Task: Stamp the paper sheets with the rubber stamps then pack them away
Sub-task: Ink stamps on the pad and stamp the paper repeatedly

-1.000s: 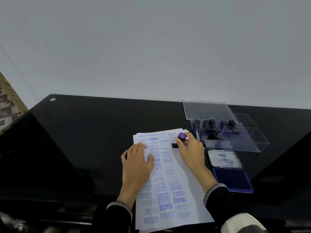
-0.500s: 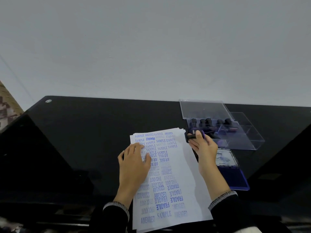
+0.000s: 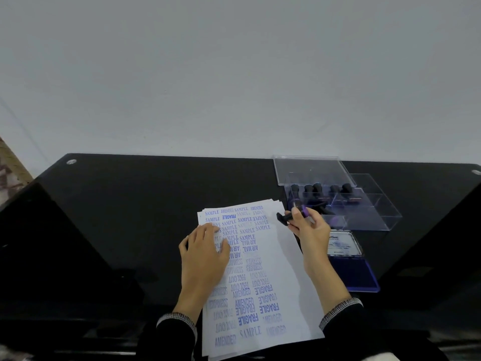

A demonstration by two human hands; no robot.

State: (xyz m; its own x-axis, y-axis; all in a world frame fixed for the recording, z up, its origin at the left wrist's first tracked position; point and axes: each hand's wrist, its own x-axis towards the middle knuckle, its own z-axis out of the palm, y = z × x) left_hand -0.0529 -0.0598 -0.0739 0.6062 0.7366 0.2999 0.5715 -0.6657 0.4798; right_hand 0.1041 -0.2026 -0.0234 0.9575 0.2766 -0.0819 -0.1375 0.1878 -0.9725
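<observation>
Stamp (image 3: 291, 216) lifted off paper sheets (image 3: 260, 269), right hand (image 3: 309, 227) gripping, left hand (image 3: 205, 254) flat on sheets

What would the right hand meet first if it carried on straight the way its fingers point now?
Probably the clear stamp case. The right hand, gripping a rubber stamp, points up and away toward the case's near left corner, just beyond its fingertips. Depth is unclear from one view.

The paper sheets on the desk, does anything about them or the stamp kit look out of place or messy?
Nothing is spilled or damaged. The paper sheets are fanned unevenly at the far edge, and their stamped words overlap at mixed angles. The ink pad lies open beside them, near the open clear case.
</observation>
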